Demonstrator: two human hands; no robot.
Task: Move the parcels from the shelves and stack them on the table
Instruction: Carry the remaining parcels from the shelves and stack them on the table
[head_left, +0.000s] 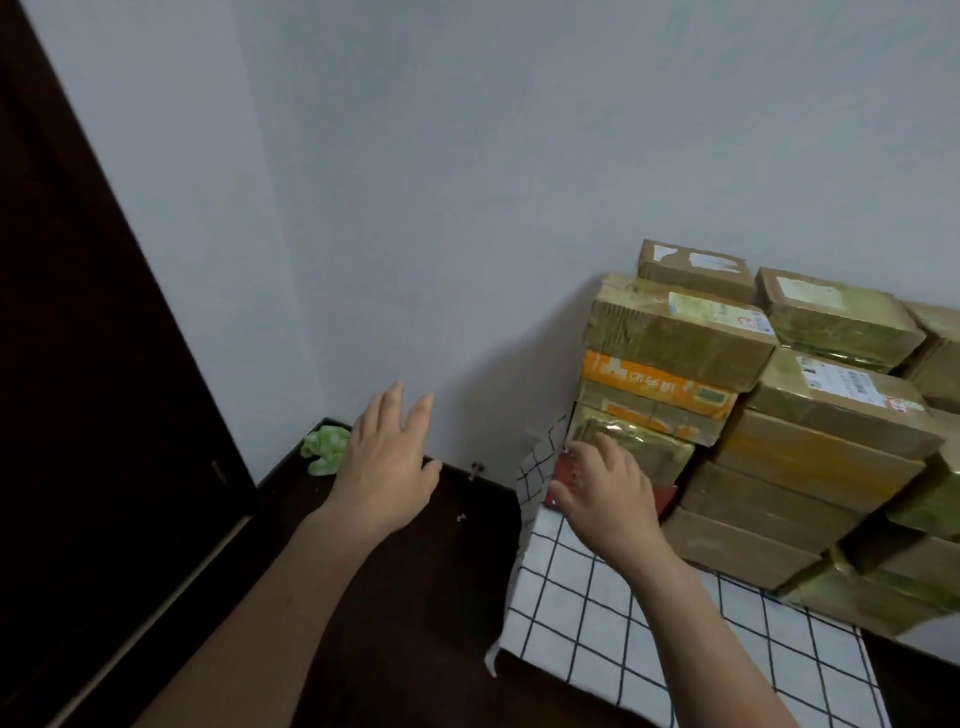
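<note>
Parcels (769, 395) wrapped in brown paper and glossy tape are seen stacked in several layers on the table (597, 639), which is covered with a white cloth marked with a black grid. The stack is set at the far right, against the pale wall (467, 182). At the left end of the stack, an orange parcel (654, 387) is laid above a gold-taped parcel (641, 447), and a flat red parcel (562, 474) is found at the bottom, on the cloth.

The right hand (608, 493) is placed at that left end. Its fingers (605, 449) are bent and slightly spread over the red parcel, with their tips against the front of the gold-taped parcel, and the thumb is set near the red parcel's left edge. Whether the red parcel is actually pinched cannot be told.

The left hand (387, 467) is held to the left of the table, above a dark surface (415, 597), with its fingers straight and loosely spread, and nothing is held in it. A crumpled green object (324, 448) is seen just left of this hand, in the far corner, near a dark door (78, 364).
</note>
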